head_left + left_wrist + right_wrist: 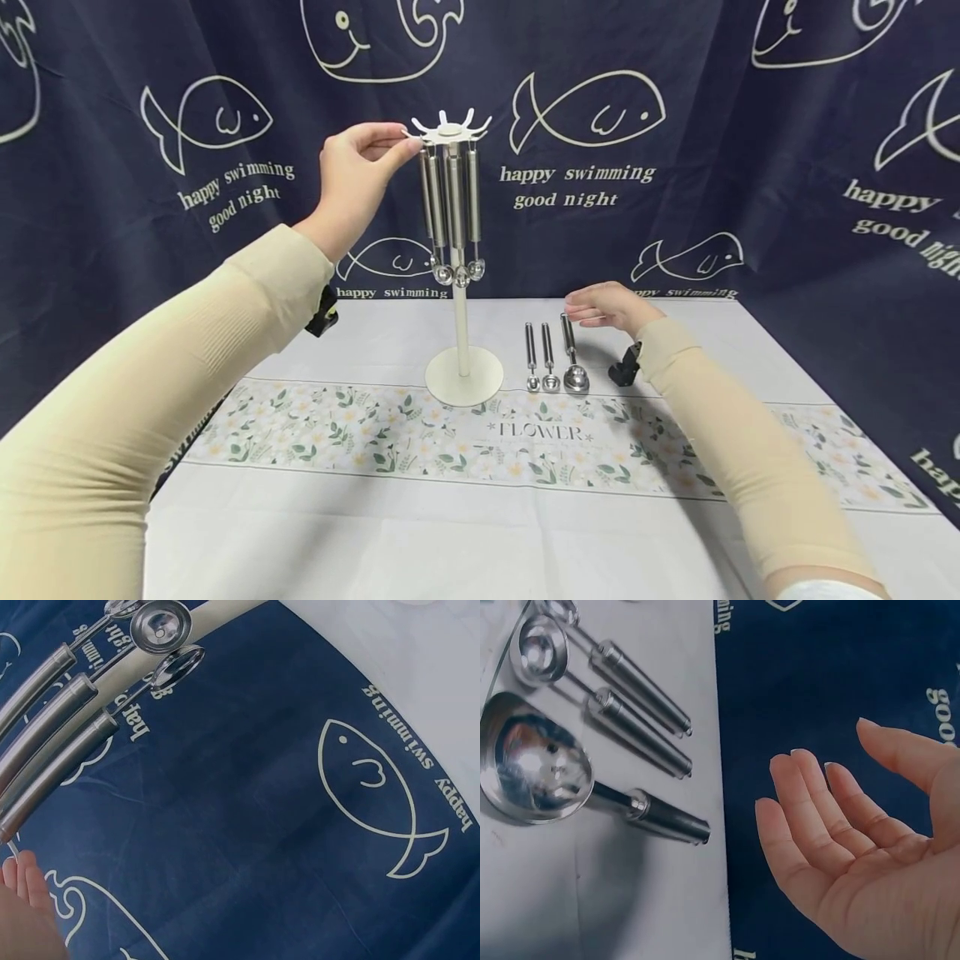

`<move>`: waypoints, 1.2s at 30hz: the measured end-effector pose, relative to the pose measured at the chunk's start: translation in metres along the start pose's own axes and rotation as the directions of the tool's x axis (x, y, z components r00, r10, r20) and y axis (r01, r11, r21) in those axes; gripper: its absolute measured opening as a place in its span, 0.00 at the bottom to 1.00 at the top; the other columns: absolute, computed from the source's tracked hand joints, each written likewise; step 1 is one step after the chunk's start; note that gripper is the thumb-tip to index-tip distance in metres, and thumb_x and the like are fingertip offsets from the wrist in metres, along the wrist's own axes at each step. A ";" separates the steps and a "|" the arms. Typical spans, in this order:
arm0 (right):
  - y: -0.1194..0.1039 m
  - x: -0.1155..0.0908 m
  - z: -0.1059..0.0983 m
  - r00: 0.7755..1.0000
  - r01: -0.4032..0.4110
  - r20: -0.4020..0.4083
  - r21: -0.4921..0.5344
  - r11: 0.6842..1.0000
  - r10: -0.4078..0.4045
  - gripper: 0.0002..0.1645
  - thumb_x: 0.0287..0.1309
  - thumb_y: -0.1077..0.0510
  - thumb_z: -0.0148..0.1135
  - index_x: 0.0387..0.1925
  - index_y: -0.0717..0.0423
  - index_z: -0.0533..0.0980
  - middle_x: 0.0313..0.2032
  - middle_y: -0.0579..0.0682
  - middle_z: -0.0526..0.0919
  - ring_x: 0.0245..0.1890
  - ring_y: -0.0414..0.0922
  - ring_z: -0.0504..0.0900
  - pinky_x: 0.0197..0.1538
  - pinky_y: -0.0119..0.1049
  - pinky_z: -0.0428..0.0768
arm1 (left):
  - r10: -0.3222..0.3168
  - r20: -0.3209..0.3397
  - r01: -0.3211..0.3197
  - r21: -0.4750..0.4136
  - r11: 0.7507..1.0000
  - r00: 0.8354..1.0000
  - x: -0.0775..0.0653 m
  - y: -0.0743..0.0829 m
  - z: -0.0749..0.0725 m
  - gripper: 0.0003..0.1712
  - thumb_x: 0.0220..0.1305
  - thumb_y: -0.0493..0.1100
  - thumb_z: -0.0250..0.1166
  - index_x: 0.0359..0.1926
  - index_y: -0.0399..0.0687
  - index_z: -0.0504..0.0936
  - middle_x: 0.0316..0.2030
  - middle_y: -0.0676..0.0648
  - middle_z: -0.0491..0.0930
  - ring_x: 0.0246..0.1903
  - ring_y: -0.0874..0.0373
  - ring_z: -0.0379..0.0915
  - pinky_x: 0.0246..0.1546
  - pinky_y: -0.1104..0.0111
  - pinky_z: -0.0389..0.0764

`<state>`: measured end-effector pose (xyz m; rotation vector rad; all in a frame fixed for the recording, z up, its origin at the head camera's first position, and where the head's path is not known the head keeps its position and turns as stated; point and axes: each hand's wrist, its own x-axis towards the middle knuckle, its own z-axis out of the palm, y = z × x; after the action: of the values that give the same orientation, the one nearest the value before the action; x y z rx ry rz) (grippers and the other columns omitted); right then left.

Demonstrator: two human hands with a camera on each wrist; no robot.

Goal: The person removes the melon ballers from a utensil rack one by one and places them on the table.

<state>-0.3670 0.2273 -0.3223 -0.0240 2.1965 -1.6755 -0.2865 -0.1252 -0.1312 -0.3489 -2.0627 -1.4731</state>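
A white stand (462, 333) holds several small metal scoops (453, 200) hanging from the hooks of its top rack (450, 131). My left hand (356, 179) is raised beside that rack, thumb and fingers pinching one left-side hook. In the left wrist view only part of the left hand (26, 904) shows, close to the handle ends. My right hand (611, 306) hovers with fingers apart and holds nothing, near the handle of a large metal scoop (536, 761). Two smaller scoops (530, 350) lie to the left of the large one on the table.
A white cloth with a floral strip (450, 446) covers the table. Dark blue curtains (720, 183) with fish drawings hang behind and at both sides. The stand's round base (442, 390) rests at the table's middle, left of the loose scoops.
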 end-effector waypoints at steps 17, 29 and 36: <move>-0.049 -0.028 0.021 0.990 0.135 0.041 0.027 0.990 -0.136 0.29 0.67 0.57 0.59 0.64 0.66 0.67 0.44 0.46 0.86 0.58 0.52 0.79 0.67 0.49 0.70 | 0.009 -0.024 -0.009 0.022 1.000 1.000 -0.003 0.003 0.001 0.21 0.54 0.49 0.75 0.46 0.44 0.85 0.34 0.54 0.85 0.36 0.66 0.80 0.42 0.77 0.77; -0.079 -0.047 0.030 0.967 0.229 0.104 0.025 0.973 -0.231 0.26 0.67 0.60 0.58 0.61 0.71 0.68 0.40 0.50 0.88 0.45 0.45 0.87 0.60 0.43 0.78 | 0.015 -0.034 -0.016 -0.014 1.000 0.999 -0.003 0.001 0.004 0.20 0.52 0.48 0.75 0.45 0.43 0.85 0.33 0.54 0.86 0.35 0.66 0.81 0.42 0.77 0.78; -0.099 -0.057 0.037 0.955 0.273 0.111 0.030 0.962 -0.274 0.26 0.67 0.61 0.58 0.61 0.71 0.68 0.41 0.51 0.88 0.45 0.45 0.86 0.59 0.42 0.78 | 0.030 -0.053 -0.031 -0.007 1.000 0.998 -0.005 0.002 0.005 0.20 0.52 0.48 0.76 0.44 0.43 0.85 0.31 0.56 0.85 0.33 0.67 0.80 0.40 0.78 0.77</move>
<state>-0.3235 0.1783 -0.2218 -0.4288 2.1731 -1.7830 -0.2831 -0.1195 -0.1337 -0.3393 -2.0017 -1.4580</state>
